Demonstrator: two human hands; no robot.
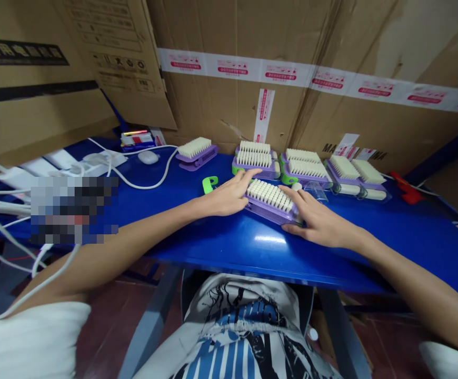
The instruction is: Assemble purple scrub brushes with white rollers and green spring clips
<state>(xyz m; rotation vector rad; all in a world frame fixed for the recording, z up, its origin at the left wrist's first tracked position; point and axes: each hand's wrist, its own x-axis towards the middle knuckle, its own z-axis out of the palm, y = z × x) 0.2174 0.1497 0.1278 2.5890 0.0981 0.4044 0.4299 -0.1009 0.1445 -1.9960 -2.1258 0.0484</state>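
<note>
A purple brush [270, 200] with cream bristles lies on the blue table [390, 231] between my hands. My left hand [229, 193] rests at its left end, fingers stretched along the far edge. My right hand [318, 218] grips the right end, thumb on the near side. A green handle piece [209, 183] lies just left of my left hand. Behind stand a row of finished brushes: a green and purple pair [255, 158], another pair [304, 167], and a purple pair [355, 173]. A single purple brush [196, 151] sits further left.
Cardboard boxes [252, 68] with printed tape wall off the back. White cables [142, 181], a white mouse-like object [148, 157] and a small box [136, 138] lie at the left. A red object [406, 189] lies at the far right.
</note>
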